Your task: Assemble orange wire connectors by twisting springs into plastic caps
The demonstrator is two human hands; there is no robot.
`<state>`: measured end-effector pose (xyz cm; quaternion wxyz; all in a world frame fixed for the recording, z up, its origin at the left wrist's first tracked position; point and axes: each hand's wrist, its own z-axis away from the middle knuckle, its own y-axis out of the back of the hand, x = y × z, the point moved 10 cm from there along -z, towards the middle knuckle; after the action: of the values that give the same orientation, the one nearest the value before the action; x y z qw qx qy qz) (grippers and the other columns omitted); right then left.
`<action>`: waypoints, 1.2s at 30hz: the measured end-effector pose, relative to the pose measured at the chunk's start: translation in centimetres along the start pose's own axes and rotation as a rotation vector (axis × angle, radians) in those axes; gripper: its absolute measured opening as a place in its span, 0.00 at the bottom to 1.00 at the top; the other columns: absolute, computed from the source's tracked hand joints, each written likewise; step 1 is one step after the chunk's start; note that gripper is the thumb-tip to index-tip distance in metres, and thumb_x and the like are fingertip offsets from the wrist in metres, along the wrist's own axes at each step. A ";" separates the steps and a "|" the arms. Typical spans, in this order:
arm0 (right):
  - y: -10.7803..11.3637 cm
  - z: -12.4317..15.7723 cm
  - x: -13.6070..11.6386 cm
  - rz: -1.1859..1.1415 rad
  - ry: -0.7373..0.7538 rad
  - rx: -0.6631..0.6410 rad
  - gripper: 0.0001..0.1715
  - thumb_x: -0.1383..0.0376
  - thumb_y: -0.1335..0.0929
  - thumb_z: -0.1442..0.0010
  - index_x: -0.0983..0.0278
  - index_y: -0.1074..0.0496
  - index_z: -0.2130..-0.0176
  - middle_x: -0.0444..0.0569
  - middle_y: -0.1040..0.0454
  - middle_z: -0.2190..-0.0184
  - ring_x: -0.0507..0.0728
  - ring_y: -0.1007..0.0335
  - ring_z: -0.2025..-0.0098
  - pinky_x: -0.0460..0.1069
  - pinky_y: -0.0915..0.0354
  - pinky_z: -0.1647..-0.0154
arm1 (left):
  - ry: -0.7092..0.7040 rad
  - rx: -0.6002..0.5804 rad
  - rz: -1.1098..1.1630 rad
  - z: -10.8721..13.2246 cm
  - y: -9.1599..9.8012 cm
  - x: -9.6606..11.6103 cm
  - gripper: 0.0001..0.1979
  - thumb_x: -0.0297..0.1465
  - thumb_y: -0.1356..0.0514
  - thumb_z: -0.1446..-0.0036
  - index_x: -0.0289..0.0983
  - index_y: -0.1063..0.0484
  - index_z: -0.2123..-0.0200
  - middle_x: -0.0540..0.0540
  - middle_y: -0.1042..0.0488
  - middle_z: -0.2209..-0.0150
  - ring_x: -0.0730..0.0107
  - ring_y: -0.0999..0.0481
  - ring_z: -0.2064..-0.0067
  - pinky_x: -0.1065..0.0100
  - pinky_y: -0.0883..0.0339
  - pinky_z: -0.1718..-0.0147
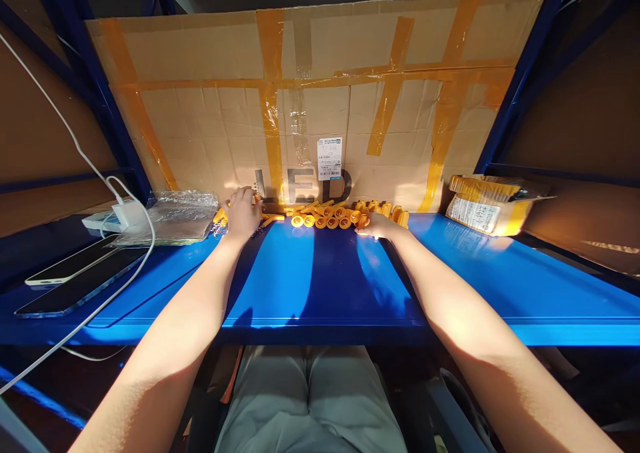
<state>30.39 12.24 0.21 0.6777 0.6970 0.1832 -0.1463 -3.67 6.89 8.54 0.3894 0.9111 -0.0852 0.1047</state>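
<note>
A heap of several small orange plastic caps lies at the back of the blue shelf, against a taped cardboard sheet. My left hand reaches to the left end of the heap, fingers curled down over some pieces; what they grip is hidden. At the right part of the heap rests my right hand, fingers pinched together on an orange cap. Both arms stretch forward over the shelf.
A clear plastic bag lies left of the heap. Two phones and a white charger with cable sit at far left. An open yellow-taped carton stands at right. Blue rack posts frame both sides.
</note>
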 end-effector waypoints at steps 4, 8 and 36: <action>0.0 0.7 -0.9 0.085 -0.023 -0.041 0.12 0.64 0.27 0.43 0.66 0.30 0.61 0.50 0.27 0.73 0.57 0.27 0.71 0.48 0.36 0.75 | -0.124 -0.135 0.016 0.6 -1.9 2.7 0.17 0.29 0.49 0.37 0.38 0.30 0.46 0.38 0.28 0.43 0.50 0.34 0.38 0.52 0.42 0.40; -0.2 0.9 -1.7 0.174 -0.031 -0.095 0.08 0.63 0.28 0.41 0.65 0.28 0.69 0.52 0.29 0.77 0.62 0.25 0.68 0.52 0.34 0.69 | -0.207 -0.242 0.027 1.5 -3.8 4.9 0.15 0.27 0.48 0.38 0.37 0.30 0.49 0.39 0.26 0.45 0.53 0.32 0.40 0.54 0.42 0.40; -1.4 4.0 -10.4 0.241 0.439 -0.102 0.07 0.72 0.28 0.50 0.64 0.28 0.68 0.45 0.26 0.69 0.52 0.33 0.69 0.46 0.44 0.70 | -0.468 -0.477 0.013 4.1 -9.5 7.5 0.12 0.32 0.43 0.42 0.39 0.20 0.61 0.40 0.19 0.61 0.54 0.21 0.56 0.59 0.28 0.57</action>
<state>20.72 7.73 3.52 0.6686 0.6937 0.2487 0.1000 6.35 9.81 1.18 0.5609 0.7931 -0.2000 -0.1278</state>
